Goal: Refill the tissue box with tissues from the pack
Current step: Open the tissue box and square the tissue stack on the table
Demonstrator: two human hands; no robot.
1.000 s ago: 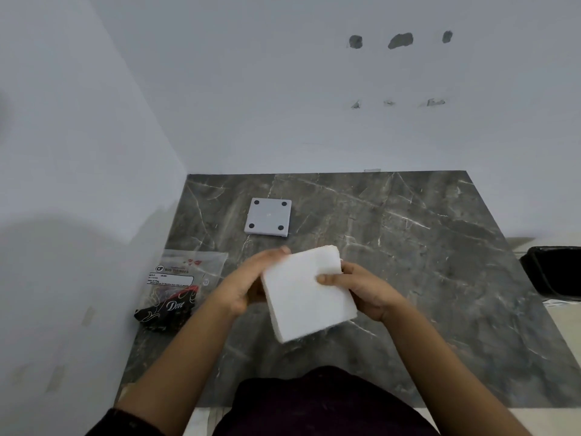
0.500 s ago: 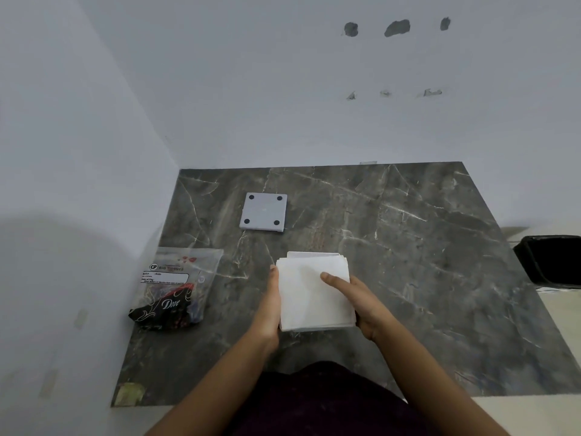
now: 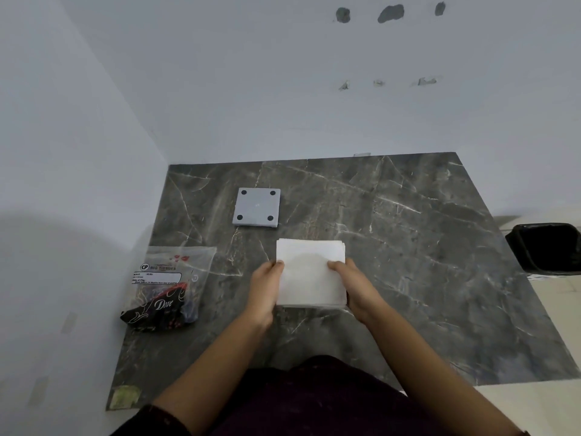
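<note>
On the marble tabletop [image 3: 408, 247], white tissue stack [image 3: 309, 272] clasped between left hand [image 3: 264, 291] and right hand [image 3: 356, 289], thumbs on top, fingers beneath hidden, tissue pack [image 3: 166, 287] left, print partly illegible.

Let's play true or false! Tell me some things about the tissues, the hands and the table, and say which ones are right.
1. Both hands hold the white tissue stack. True: the left hand and right hand grip its sides.
2. The plastic tissue pack lies right of the stack. False: it lies on the left.
3. The grey square piece has four dark dots. True.
4. The grey square touches the stack. False: bare table shows between them.
5. The stack is blue. False: white.
</note>
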